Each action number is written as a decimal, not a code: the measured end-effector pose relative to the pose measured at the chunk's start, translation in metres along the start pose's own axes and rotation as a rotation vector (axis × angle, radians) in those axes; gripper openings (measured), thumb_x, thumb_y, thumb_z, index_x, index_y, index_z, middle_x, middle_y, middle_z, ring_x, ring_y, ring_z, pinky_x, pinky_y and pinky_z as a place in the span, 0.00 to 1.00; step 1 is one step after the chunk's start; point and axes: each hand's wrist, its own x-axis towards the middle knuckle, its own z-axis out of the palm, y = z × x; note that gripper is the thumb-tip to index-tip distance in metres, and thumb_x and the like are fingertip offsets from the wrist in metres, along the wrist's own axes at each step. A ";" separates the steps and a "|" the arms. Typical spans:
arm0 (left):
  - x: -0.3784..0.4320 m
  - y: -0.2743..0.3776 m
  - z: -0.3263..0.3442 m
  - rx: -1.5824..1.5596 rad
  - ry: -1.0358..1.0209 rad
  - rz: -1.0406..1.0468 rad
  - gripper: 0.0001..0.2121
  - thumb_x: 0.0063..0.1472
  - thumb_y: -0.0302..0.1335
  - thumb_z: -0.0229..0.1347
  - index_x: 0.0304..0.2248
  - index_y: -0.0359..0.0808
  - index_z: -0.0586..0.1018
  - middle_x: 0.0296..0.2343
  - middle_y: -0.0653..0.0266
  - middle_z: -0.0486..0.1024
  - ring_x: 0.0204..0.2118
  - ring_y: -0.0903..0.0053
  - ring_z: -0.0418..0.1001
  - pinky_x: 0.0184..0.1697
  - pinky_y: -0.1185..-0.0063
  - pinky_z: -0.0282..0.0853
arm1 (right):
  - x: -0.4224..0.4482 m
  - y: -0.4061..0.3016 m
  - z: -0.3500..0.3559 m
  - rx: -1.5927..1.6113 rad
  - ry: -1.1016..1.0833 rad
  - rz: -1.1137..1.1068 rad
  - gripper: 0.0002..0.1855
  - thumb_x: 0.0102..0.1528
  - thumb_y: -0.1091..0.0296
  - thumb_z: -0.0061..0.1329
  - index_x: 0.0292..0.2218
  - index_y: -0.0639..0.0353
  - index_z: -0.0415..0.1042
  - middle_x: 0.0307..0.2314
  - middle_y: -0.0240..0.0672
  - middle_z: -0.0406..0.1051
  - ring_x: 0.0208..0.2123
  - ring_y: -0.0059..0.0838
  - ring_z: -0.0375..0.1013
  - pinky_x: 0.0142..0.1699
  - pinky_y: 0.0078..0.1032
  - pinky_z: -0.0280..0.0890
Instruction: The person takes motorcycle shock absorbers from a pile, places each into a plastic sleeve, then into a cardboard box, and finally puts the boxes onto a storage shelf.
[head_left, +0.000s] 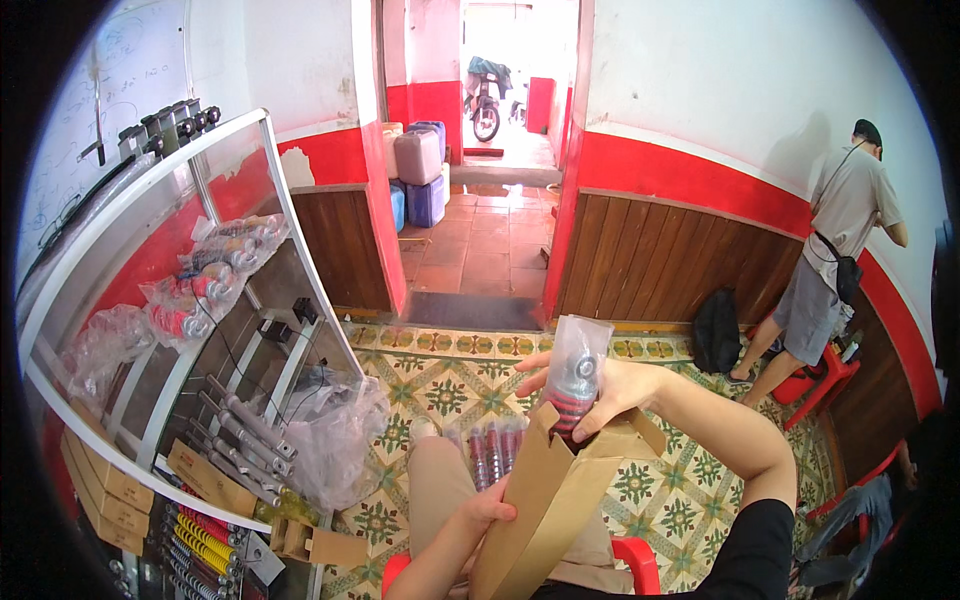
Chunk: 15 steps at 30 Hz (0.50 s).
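Note:
A long cardboard box (541, 495) lies tilted over my lap with its top flaps apart. My left hand (489, 510) grips the box's left side near its lower half. At the box's mouth, my right hand (619, 394) is wrapped around a shock absorber (577, 367) with a red spring in a clear plastic bag. The upper part of the shock absorber sticks out of the box; its lower part is hidden inside. Several more bagged red-spring shock absorbers (493, 450) lie on the tiled floor beyond my knees.
On the left, a metal-framed display shelf (281, 187) holds bagged shock absorbers, metal fork tubes (244, 420) and cardboard boxes (112, 487). A person (844, 225) stands at the right wall near a red stool (832, 379) and a black bag (714, 330). Plastic jerrycans (418, 157) stand in the doorway.

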 end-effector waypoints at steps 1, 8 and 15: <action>0.002 0.000 0.001 -0.015 0.006 0.005 0.55 0.41 0.44 0.73 0.63 0.33 0.53 0.53 0.60 0.67 0.55 0.75 0.68 0.56 0.76 0.66 | 0.000 0.004 -0.002 0.005 -0.003 0.000 0.55 0.43 0.77 0.63 0.65 0.55 0.45 0.56 0.40 0.64 0.57 0.29 0.62 0.61 0.32 0.59; -0.012 -0.006 -0.005 -0.091 0.112 -0.059 0.54 0.41 0.42 0.74 0.62 0.32 0.54 0.53 0.59 0.68 0.54 0.74 0.70 0.54 0.75 0.68 | 0.004 0.027 -0.013 0.150 0.091 -0.048 0.56 0.45 0.74 0.66 0.66 0.55 0.44 0.54 0.40 0.65 0.56 0.30 0.64 0.61 0.33 0.59; -0.024 -0.007 -0.011 -0.165 0.267 -0.068 0.52 0.41 0.43 0.74 0.61 0.32 0.58 0.51 0.59 0.71 0.52 0.73 0.72 0.54 0.74 0.69 | 0.018 0.068 -0.020 0.307 0.155 -0.032 0.47 0.50 0.81 0.60 0.64 0.54 0.48 0.50 0.42 0.68 0.48 0.29 0.72 0.49 0.27 0.70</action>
